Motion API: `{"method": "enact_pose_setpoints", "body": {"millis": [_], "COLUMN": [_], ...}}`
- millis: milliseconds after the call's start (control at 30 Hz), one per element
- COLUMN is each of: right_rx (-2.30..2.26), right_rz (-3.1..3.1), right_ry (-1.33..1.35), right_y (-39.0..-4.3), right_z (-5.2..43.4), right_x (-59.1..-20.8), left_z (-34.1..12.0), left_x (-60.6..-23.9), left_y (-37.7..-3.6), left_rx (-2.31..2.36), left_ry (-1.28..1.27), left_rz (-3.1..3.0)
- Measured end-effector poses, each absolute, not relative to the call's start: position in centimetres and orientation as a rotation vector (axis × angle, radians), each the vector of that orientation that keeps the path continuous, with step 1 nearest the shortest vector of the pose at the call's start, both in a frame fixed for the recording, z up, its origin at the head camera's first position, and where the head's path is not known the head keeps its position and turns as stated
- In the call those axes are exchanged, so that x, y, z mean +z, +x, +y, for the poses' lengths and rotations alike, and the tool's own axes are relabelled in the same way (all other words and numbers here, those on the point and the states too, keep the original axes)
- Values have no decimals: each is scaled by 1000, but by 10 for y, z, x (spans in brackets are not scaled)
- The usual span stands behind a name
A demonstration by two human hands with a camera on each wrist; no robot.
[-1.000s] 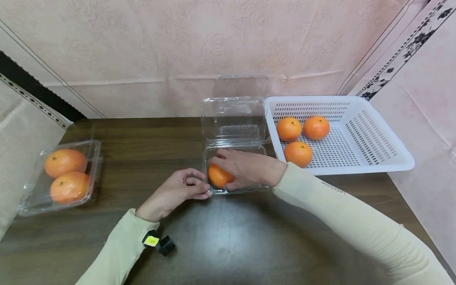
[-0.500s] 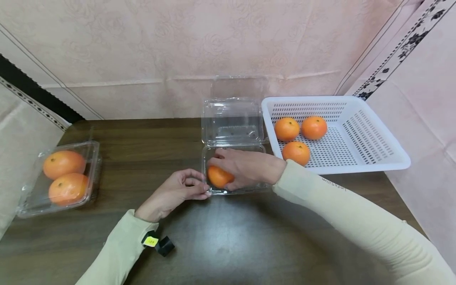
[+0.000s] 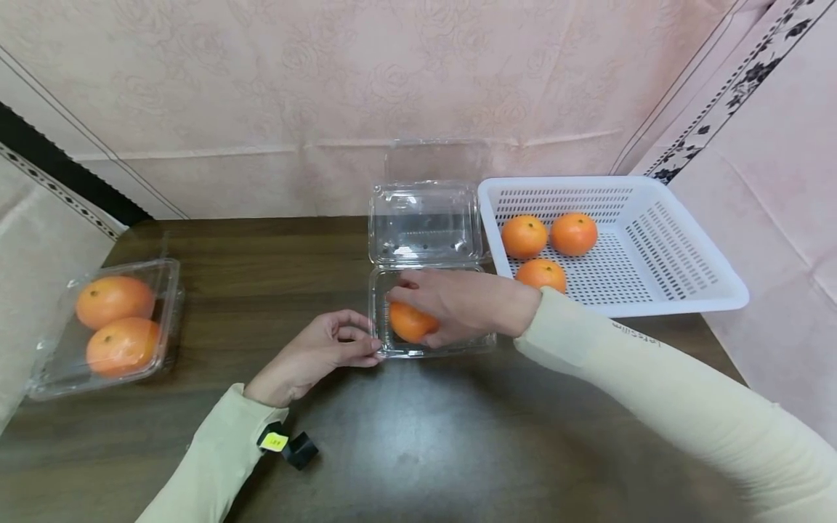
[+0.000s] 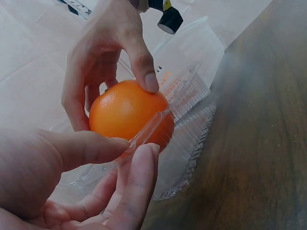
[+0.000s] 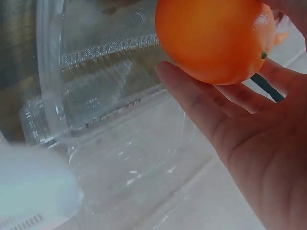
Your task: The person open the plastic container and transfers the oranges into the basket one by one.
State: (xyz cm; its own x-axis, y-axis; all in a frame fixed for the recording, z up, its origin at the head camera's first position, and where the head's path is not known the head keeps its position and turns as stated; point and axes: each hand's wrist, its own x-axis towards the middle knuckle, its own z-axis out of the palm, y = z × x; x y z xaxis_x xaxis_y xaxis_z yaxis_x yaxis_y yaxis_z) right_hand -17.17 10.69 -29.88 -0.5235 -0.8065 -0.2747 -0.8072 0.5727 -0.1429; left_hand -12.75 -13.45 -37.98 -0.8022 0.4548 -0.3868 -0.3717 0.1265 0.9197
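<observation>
On the dark wooden table [image 3: 196, 276], near its middle, an open clear clamshell box [image 3: 428, 240] sits with its lid tipped back toward the wall. The right hand [image 3: 464, 305] reaches into the box's tray, fingers curled round an orange [image 3: 410, 322] at the tray's left end. The left hand [image 3: 320, 352] pinches the tray's near left rim between thumb and fingertips.

From the head view the orange is half hidden under the right hand. The left wrist view shows what that one does not: the right hand [image 4: 108, 57] has its thumb pressed on top of the orange [image 4: 127, 112] and its fingers behind it, while the left hand's thumb and forefinger [image 4: 136, 177] grip the thin plastic rim right in front of the fruit. The right wrist view looks from below the palm: the orange [image 5: 216, 38] rests against the fingers [image 5: 201, 103], above the transparent tray [image 5: 120, 124]; whether it touches the tray floor I cannot tell.

Only the head view takes in the rest: a white perforated basket [image 3: 680, 240] just right of the box holding three oranges [image 3: 523, 236], and at the table's left edge a closed clear box [image 3: 107, 327] with two oranges inside.
</observation>
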Motion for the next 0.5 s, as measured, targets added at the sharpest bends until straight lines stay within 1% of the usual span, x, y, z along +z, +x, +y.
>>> {"method": "enact_pose_setpoints", "body": {"millis": [500], "right_rx": [-18], "right_rz": [2507], "right_ry": [-1283], "right_y": [-166], "right_z": [123], "right_x": [-280], "left_z": [-134], "left_x": [-376], "left_y": [-126], "left_rx": [1746], "left_ry": [72], "left_rz": [1795]}}
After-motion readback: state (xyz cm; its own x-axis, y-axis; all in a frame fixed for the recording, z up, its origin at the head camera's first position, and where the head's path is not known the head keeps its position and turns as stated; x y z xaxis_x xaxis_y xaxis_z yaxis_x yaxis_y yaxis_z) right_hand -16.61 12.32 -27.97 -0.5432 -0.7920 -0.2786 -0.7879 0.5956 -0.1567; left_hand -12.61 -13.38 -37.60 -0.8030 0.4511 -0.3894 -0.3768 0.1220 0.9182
